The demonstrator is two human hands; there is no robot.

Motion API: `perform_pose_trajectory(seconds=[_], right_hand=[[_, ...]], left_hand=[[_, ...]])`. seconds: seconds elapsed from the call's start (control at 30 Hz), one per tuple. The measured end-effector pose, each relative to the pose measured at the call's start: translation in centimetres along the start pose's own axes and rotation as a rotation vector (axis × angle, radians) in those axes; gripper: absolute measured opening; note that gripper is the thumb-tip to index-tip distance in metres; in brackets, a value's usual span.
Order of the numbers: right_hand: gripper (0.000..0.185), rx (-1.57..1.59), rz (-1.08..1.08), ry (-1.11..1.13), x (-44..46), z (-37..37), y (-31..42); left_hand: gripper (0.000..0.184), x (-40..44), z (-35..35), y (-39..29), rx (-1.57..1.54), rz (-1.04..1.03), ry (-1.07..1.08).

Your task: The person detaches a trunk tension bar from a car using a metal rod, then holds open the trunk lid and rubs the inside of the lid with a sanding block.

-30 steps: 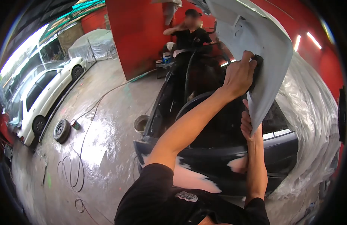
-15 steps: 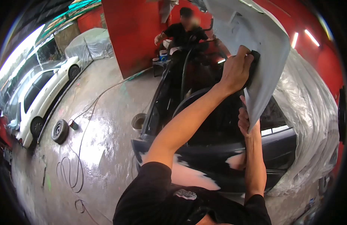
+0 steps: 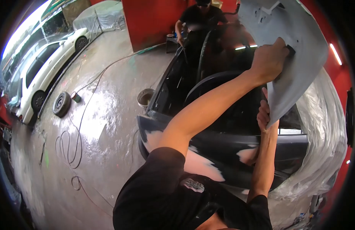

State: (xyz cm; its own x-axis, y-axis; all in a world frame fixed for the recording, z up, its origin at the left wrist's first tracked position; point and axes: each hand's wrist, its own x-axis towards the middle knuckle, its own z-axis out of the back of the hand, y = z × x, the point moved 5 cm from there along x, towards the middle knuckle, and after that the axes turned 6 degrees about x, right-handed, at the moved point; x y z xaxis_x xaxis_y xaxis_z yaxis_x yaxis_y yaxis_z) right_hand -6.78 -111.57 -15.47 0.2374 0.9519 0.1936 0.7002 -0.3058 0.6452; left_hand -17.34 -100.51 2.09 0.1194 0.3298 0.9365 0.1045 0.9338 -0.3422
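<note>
A grey, matt car body panel [image 3: 304, 74] with a curved edge and small cut-outs hangs before me at upper right. My left hand [image 3: 270, 59] is closed round a black block [image 3: 290, 52] that rests against the panel's face. Most of the block is hidden behind the fingers. Lower down, my right hand [image 3: 264, 114] grips the panel's bottom tip, partly hidden behind it. Beneath my arms is a dark car body [image 3: 219, 147] with pale pink patches [image 3: 200, 164] on its surface.
Across the dark car, another person [image 3: 202, 19] in black reaches a hand to its edge. A bucket [image 3: 145, 97], a loose wheel [image 3: 61, 104] and a hose [image 3: 81, 142] are on the wet floor. Plastic sheeting [image 3: 319, 142] drapes the right; a white car [image 3: 47, 71] stands left.
The view has shifted, and the panel now appears farther right. My left hand and the block have moved right across it. The other person's hand has come down to the dark car's edge.
</note>
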Motion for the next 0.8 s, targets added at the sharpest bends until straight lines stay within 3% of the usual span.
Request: perform_pose_trajectory(seconds=[0.13,0.17,0.33,0.4,0.43,0.47,0.6,0.73,0.8], right_hand=[[0.056,0.002,-0.031,0.016,0.2,0.6,0.3],[0.058,0.122,-0.063,0.147,0.3,0.4,0.0],[0.062,0.095,-0.035,0.075,0.3,1.7,0.2],[0.072,0.032,-0.008,0.096,0.1,1.2,0.0],[0.071,0.077,-0.015,0.165,0.1,0.5,-0.1],[0.067,0.043,0.004,0.065,0.2,0.7,-0.1],[0.062,0.031,0.032,0.054,0.3,1.3,-0.2],[0.063,0.028,-0.001,0.133,0.1,0.9,-0.2],[0.063,-0.011,0.033,0.038,0.4,1.9,0.2]], left_hand=[[0.019,-0.5,0.5,0.0,-0.019,0.07,-0.054],[0.02,-0.5,0.8,-0.2,-0.053,0.102,-0.046],[0.019,-0.6,0.7,-0.2,-0.114,0.124,-0.085],[0.018,-0.6,1.3,-0.4,-0.152,0.145,-0.084],[0.018,-0.6,1.5,-0.5,-0.161,0.154,-0.078],[0.018,-0.6,1.7,-0.7,-0.178,0.165,-0.073],[0.017,-0.6,1.7,-1.0,-0.229,0.232,0.0],[0.018,-0.6,1.2,-0.9,-0.198,0.139,-0.018],[0.019,-0.8,1.3,-1.1,-0.157,0.075,-0.074]])
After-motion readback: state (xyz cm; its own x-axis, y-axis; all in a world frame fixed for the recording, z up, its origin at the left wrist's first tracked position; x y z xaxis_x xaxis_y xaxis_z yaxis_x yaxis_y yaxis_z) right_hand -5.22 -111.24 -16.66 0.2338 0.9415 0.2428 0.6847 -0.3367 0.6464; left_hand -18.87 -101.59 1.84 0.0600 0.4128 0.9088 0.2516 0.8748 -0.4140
